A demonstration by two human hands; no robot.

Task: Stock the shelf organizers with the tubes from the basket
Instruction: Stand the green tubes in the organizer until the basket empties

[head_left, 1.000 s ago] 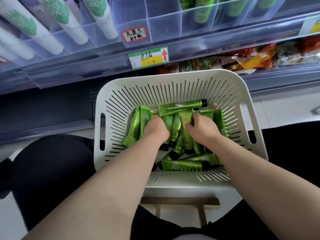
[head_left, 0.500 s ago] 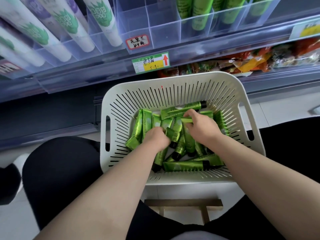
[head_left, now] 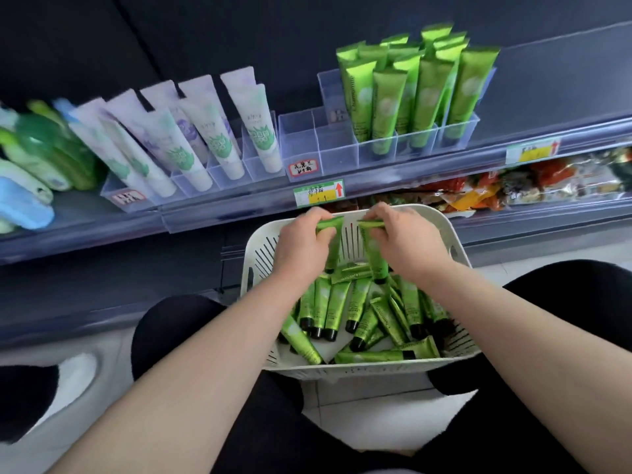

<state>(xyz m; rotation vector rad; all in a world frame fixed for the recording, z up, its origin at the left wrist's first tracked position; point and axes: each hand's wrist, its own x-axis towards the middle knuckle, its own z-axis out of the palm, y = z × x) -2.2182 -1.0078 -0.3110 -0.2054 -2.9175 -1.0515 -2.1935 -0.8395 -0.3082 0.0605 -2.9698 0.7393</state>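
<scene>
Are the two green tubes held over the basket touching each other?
Apart. The head view shows the basket wall plainly between the left tube, gripped by the left hand, and the right tube, gripped by the right hand.

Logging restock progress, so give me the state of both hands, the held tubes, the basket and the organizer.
Left hand: gripping a green tube, cap down.
Right hand: gripping a second tube, cap down.
Basket: holds many loose tubes lying jumbled.
Organizer: right slots hold upright tubes, two front left slots empty.

tubes [head_left: 362, 313] in basket [head_left: 455, 241] | basket below shelf organizers [head_left: 376, 145] | hands above basket
</scene>
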